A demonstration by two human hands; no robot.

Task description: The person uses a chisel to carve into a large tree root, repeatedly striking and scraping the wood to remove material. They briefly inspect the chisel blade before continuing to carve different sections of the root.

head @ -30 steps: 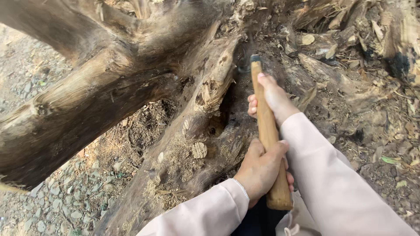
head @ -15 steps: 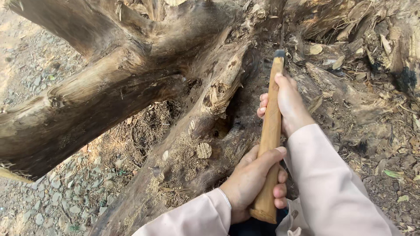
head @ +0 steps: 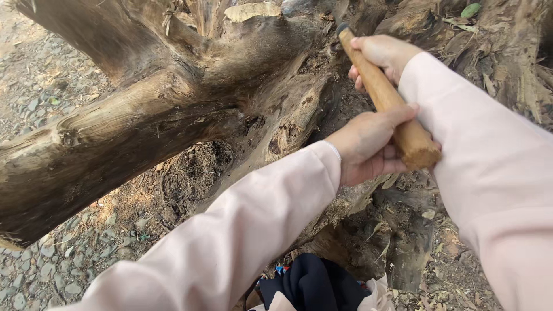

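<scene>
A wooden tool handle (head: 385, 95) slants from the upper middle down to the right, its butt end near my wrist. My left hand (head: 368, 147) grips the lower part of the handle. Higher up, my right hand (head: 383, 55) wraps around it close to the dark head end (head: 343, 27), which is mostly hidden against the wood. Both arms wear pale pink sleeves. The handle points into a large weathered tree stump with thick roots (head: 173, 115).
Gravel and small stones (head: 52, 265) cover the ground at the left. Loose soil fills a hollow (head: 196, 167) under the big root. Dry bark and leaf litter lie at the right. Dark clothing (head: 317, 282) shows at the bottom.
Both hands have swung the handle upward and to the right, and the camera has come closer. The handle now tilts left at its top instead of standing nearly upright.
</scene>
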